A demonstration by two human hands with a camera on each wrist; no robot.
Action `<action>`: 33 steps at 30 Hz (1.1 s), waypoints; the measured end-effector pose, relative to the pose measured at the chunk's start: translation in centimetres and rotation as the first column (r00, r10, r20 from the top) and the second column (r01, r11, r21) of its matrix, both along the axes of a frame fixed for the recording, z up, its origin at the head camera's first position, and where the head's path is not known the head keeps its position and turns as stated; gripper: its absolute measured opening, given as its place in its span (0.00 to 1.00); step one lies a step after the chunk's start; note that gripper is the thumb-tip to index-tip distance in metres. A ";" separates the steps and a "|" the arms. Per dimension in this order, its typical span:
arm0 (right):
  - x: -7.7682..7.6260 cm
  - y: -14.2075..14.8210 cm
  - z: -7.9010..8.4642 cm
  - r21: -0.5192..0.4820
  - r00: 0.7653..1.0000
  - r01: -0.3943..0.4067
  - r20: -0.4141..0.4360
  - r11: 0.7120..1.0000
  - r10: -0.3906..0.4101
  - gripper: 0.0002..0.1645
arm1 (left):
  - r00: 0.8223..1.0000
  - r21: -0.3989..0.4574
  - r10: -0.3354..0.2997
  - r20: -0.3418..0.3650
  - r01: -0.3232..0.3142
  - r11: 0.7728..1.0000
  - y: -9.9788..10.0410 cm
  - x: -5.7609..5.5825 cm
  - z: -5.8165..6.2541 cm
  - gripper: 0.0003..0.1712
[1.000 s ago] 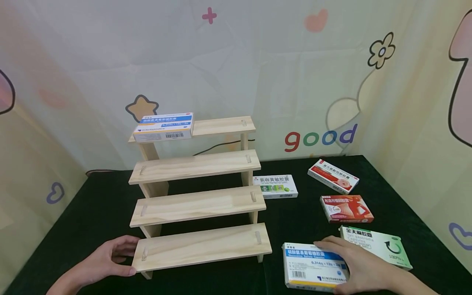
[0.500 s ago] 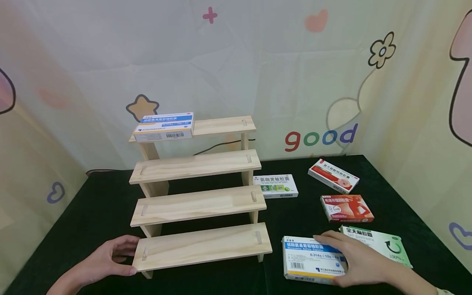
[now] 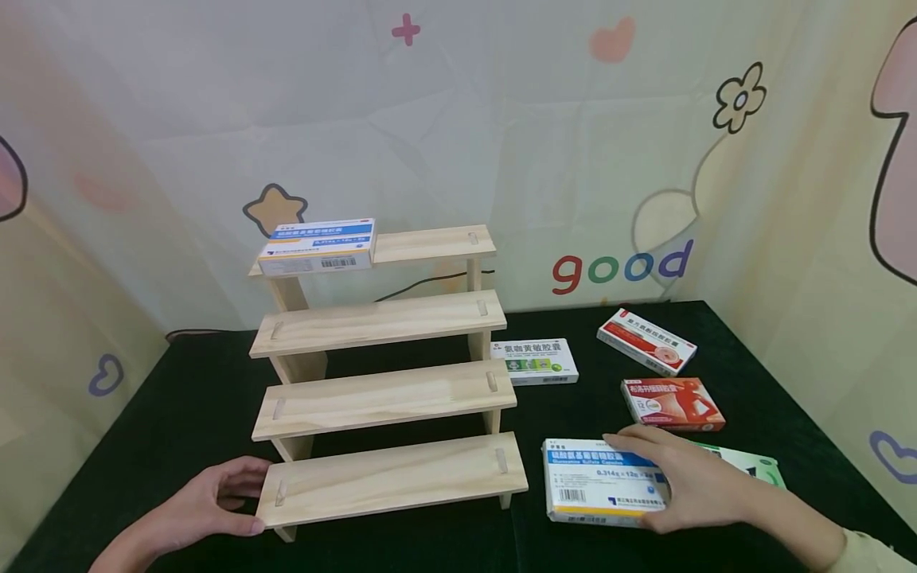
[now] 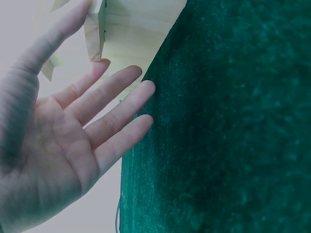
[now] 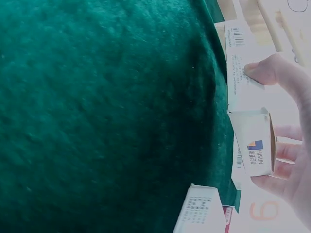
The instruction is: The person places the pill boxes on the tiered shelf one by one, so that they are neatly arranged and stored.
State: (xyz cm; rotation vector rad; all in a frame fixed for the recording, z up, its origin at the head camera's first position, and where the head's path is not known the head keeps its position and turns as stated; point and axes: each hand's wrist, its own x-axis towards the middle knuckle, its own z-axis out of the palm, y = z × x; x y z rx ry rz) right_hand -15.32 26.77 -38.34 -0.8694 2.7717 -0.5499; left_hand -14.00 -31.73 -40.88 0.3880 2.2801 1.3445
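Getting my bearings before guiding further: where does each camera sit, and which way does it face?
Head: worn on the head, facing forward and down at a stepped pale wooden rack; left hand and right hand show.
Left wrist: on that wrist, facing that hand, the rack and dark green velvety cloth.
Right wrist: on that wrist, facing the right hand holding a white-and-blue rectangular cardboard box.
Shared: head and right wrist show that box.

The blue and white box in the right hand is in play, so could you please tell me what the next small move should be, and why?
I would probably raise the blue and white box toward the top shelf: the right hand grips it by its right end, and bare wood shows beside the matching box up there.
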 end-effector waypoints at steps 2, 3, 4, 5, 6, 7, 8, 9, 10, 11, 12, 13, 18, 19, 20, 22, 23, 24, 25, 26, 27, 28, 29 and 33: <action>-0.1 0.0 0.4 0.004 1.000 0.000 -0.023 1.000 0.000 0.50 | 1.000 0.001 0.002 0.003 -0.002 1.000 0.0 0.0 0.0 0.34; -0.1 0.0 0.5 0.009 0.999 0.002 -0.037 1.000 -0.001 0.50 | 1.000 0.003 0.004 0.006 -0.004 1.000 0.0 0.0 0.0 0.34; -0.2 0.0 0.7 0.012 0.999 0.001 -0.053 1.000 0.000 0.50 | 1.000 0.004 0.006 0.008 -0.006 1.000 0.0 0.0 0.0 0.34; -0.3 0.1 0.9 0.013 0.997 0.001 -0.071 1.000 0.000 0.50 | 1.000 0.004 0.010 0.012 -0.010 1.000 0.0 0.0 0.0 0.34; -0.5 0.1 1.0 0.017 0.996 0.000 -0.087 1.000 0.001 0.49 | 1.000 0.005 0.009 0.011 -0.009 1.000 0.0 0.0 0.0 0.34; -0.6 0.1 1.1 0.018 0.995 -0.001 -0.102 1.000 0.002 0.49 | 1.000 0.007 0.009 0.013 -0.009 1.000 0.0 0.0 0.0 0.34; -0.7 0.1 1.3 0.017 0.993 -0.005 -0.117 1.000 0.007 0.49 | 1.000 0.008 0.009 0.014 -0.009 1.000 0.0 -0.1 0.0 0.34; -0.9 0.1 1.4 0.015 0.991 -0.009 -0.131 1.000 0.011 0.48 | 1.000 0.009 0.013 0.018 -0.013 1.000 0.0 -0.1 -0.1 0.34; -1.0 0.1 1.6 0.010 0.990 -0.015 -0.142 1.000 0.016 0.48 | 1.000 0.010 0.014 0.021 -0.014 1.000 0.0 0.0 -0.1 0.34; -1.2 0.0 1.7 0.005 0.988 -0.023 -0.152 1.000 0.023 0.48 | 1.000 0.012 0.015 0.023 -0.015 1.000 0.0 0.0 -0.1 0.34; -1.3 0.0 1.8 0.004 0.987 -0.028 -0.157 1.000 0.029 0.48 | 1.000 0.013 0.013 0.022 -0.014 1.000 0.0 0.0 -0.1 0.34; -1.4 -0.1 1.9 0.001 0.986 -0.034 -0.166 0.999 0.034 0.48 | 1.000 0.015 0.017 0.026 -0.017 1.000 0.0 0.0 -0.2 0.33; -1.9 -0.7 2.7 0.012 0.973 -0.059 -0.222 0.998 0.060 0.49 | 1.000 0.034 0.003 0.016 -0.003 0.999 -0.1 0.1 -0.2 0.33; -2.0 -0.7 3.0 0.018 0.969 -0.062 -0.238 0.998 0.065 0.49 | 1.000 0.040 -0.001 0.015 0.000 0.999 -0.1 0.0 -0.2 0.33; -2.1 -0.8 3.2 0.021 0.965 -0.064 -0.255 0.998 0.067 0.48 | 1.000 0.041 -0.005 0.012 0.005 0.999 -0.1 0.0 -0.2 0.33; -2.4 -0.9 3.8 0.024 0.957 -0.072 -0.281 0.997 0.076 0.48 | 1.000 0.047 -0.009 0.014 0.008 0.999 -0.1 0.0 -0.2 0.32; -2.6 -1.0 4.1 0.025 0.954 -0.068 -0.290 0.997 0.073 0.48 | 1.000 0.036 -0.006 0.017 0.006 0.999 -0.1 0.0 -0.3 0.32; -2.7 -1.0 4.4 0.030 0.951 -0.068 -0.301 0.997 0.073 0.48 | 1.000 0.033 -0.007 0.017 0.006 0.999 -0.1 -0.1 -0.3 0.32; -2.8 -1.0 4.7 0.030 0.949 -0.062 -0.309 0.998 0.069 0.48 | 1.000 0.033 -0.006 0.018 0.006 0.999 -0.1 -0.1 -0.2 0.32; -2.9 -1.1 5.0 0.030 0.946 -0.060 -0.317 0.998 0.067 0.49 | 1.000 0.028 -0.007 0.016 0.007 1.000 -0.1 -0.1 -0.2 0.32; -3.1 -1.1 5.3 0.035 0.943 -0.061 -0.324 0.998 0.069 0.49 | 1.000 0.028 -0.007 0.017 0.007 1.000 0.0 -0.1 -0.2 0.32; -3.2 -1.1 5.6 0.042 0.941 -0.060 -0.332 0.997 0.070 0.49 | 1.000 0.024 -0.008 0.015 0.007 1.000 0.0 -0.1 -0.2 0.32; -3.3 -1.2 6.0 0.047 0.937 -0.058 -0.341 0.997 0.070 0.50 | 1.000 0.021 -0.007 0.015 0.007 1.000 0.0 -0.1 -0.2 0.32; -3.8 -1.6 7.2 0.066 0.922 -0.076 -0.374 0.995 0.096 0.49 | 1.000 0.035 -0.008 0.020 0.007 0.999 0.0 -0.1 -0.1 0.32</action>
